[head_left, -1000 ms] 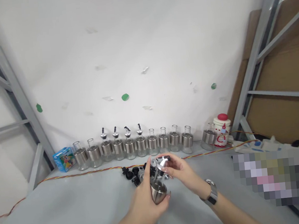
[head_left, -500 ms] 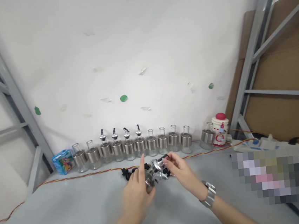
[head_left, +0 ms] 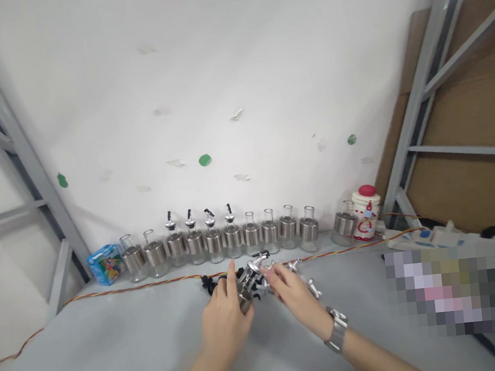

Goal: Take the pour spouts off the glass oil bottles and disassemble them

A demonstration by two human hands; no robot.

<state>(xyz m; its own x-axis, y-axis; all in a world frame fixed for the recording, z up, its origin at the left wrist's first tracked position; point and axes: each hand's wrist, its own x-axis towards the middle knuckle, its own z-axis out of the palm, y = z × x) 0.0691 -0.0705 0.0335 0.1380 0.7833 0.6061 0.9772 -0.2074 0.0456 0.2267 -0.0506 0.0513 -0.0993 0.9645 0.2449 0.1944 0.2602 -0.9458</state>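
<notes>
Fingers of the left hand [head_left: 225, 316] wrap the steel-banded glass bottle [head_left: 245, 300], which leans with its neck up and to the right, above the middle of the worktop [head_left: 114, 350]. A silver pourer [head_left: 254, 265] with a black lever sits at the bottle's mouth. The right hand [head_left: 296, 295], a metal watch [head_left: 338, 329] on its wrist, has its fingertips drawn together at the pourer; whether they pinch it or only press against it, I cannot tell. Sideways pressure on the pourer could set it crooked, and a loosened left grip on the smooth band could let the tilted bottle slip. Close around the hands lie black parts [head_left: 211, 285] and loose silver pourers [head_left: 314, 289], which a low-swinging bottle could scatter. Beyond, a twisted cable [head_left: 152, 284] runs before a row of similar bottles [head_left: 214, 244], four wearing pourers, between a blue box [head_left: 106, 265] and a red-lidded jar [head_left: 366, 215].
</notes>
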